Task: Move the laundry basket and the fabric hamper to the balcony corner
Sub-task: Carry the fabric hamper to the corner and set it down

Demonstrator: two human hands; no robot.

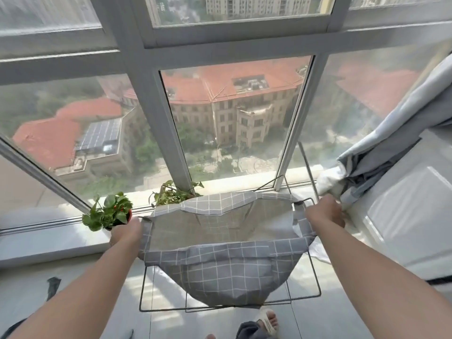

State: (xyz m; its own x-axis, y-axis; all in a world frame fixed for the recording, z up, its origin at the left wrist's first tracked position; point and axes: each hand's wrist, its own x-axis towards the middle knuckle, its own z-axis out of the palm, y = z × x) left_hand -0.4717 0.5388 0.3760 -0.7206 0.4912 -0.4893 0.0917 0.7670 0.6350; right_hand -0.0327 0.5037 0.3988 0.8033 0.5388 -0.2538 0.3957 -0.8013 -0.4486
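Note:
The fabric hamper is a grey checked cloth bag hung on a thin dark wire frame, standing in front of the balcony window. Its mouth is open and I see nothing inside. My left hand grips the hamper's left top edge. My right hand grips the right top edge near the frame's corner. The wire frame's base rests close to the tiled floor; whether it touches I cannot tell. No laundry basket is in view.
Two potted green plants stand on the window ledge just behind the hamper. A grey-blue curtain hangs at the right, beside a white cabinet. My sandalled foot is below the frame. A dark item lies at left.

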